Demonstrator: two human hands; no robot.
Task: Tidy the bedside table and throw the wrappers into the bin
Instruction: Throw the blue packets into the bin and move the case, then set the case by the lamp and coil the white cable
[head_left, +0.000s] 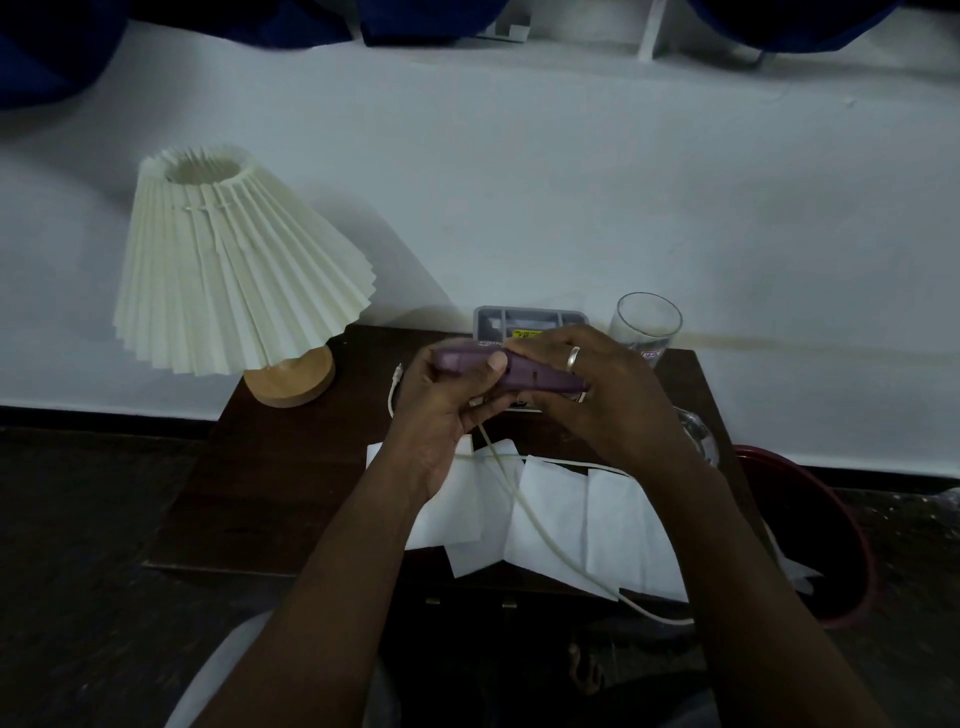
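Gripping purple phone (540, 378), both hands (441, 410) curled

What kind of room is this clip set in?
Probably a bedroom: a dark bedside table against a white wall carries a pleated-shade lamp, a glass and a charging cable, with a red bin beside it. The left hand and right hand hold a purple phone.

Dark table (291, 467) bears lamp (234, 260), glass (647, 325), tray (519, 316), cable (540, 531), papers (623, 519).
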